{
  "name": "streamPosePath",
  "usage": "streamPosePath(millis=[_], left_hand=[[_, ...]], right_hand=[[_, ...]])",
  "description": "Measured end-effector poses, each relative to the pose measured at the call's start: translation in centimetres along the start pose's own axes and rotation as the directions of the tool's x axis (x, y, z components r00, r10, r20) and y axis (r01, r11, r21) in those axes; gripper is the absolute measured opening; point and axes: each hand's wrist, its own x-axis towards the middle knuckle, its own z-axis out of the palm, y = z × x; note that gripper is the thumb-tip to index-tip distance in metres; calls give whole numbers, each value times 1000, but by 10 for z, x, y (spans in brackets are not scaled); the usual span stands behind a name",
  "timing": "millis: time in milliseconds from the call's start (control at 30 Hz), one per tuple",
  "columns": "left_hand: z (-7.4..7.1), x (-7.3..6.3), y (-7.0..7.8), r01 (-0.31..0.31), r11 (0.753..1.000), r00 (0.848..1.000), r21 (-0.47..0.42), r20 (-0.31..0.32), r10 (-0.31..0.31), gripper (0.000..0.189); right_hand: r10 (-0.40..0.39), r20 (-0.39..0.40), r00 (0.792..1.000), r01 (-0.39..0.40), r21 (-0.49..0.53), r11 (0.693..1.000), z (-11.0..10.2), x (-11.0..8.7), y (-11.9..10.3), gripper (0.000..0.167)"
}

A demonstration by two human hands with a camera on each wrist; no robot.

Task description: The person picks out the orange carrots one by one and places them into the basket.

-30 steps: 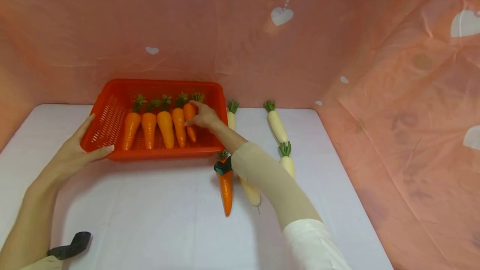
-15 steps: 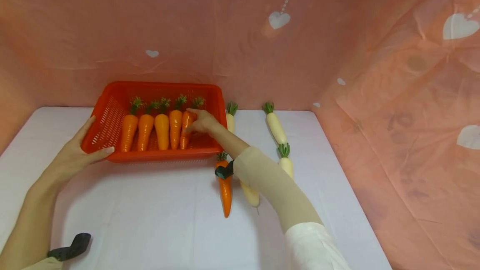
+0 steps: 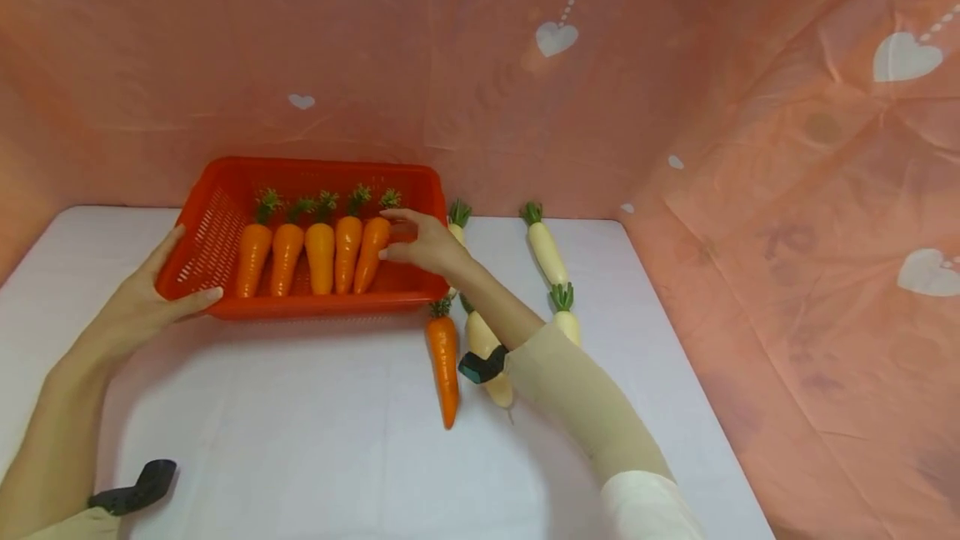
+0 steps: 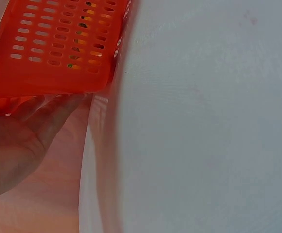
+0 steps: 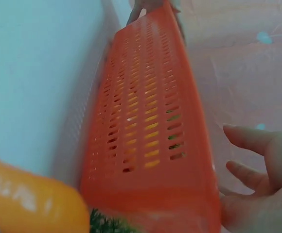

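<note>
A red plastic basket (image 3: 322, 304) with slotted walls holds several orange carrots in a row, green tops toward the back wall. My left hand (image 3: 129, 317) holds the basket's left front corner, thumb on the front rim and fingers along the left side. My right hand (image 3: 435, 247) hovers over the basket's right end, fingers spread and nothing between them. Its fingertips are close beside the rightmost carrot (image 3: 371, 252); whether they touch cannot be told. The right wrist view shows the right hand (image 5: 272, 179) beside the basket rim, thumb and fingers apart.
A loose carrot (image 3: 444, 369) lies on the white tabletop (image 3: 300, 432) just in front of the basket's right corner. White radishes lie to its right, one radish (image 3: 480, 336) partly under the right forearm, another radish (image 3: 546, 252) farther back. A pink curtain (image 3: 480, 90) encloses the back.
The rightmost carrot has slid left toward its neighbour, its tip now pointing front-left. My right hand has let go of it and drawn back to the right. My left hand stays at the basket corner.
</note>
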Motion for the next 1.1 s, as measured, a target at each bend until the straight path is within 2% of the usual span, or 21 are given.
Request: streamPosePath(millis=[100, 267, 467, 733, 833, 967, 1100], left_hand=[[0, 0, 0, -2, 1000, 1000, 11, 0, 2, 101], [0, 1, -1, 9, 1000, 1000, -4, 8, -9, 100], [0, 1, 1, 22, 999, 1000, -31, 14, -21, 99], [1, 0, 0, 21, 998, 1000, -53, 19, -20, 99], [0, 0, -1, 28, 999, 999, -36, 17, -28, 100], [-1, 0, -4, 29, 999, 999, -17, 14, -29, 100], [-1, 2, -5, 25, 999, 1000, -32, 15, -24, 100]], right_hand=[[-34, -18, 999, 33, -57, 998, -7, -18, 1, 57], [-72, -13, 997, 73, 50, 996, -16, -45, 7, 53], [-103, -28, 994, 105, 112, 988, -22, -74, 17, 51], [-57, -88, 994, 74, 196, 978, -25, -110, 41, 47], [-44, -104, 994, 66, 214, 974, -22, -120, 52, 46], [-30, -149, 988, 61, 207, 976, -15, -131, 64, 44], [-4, -142, 990, 29, 177, 984, -6, -138, 76, 43]])
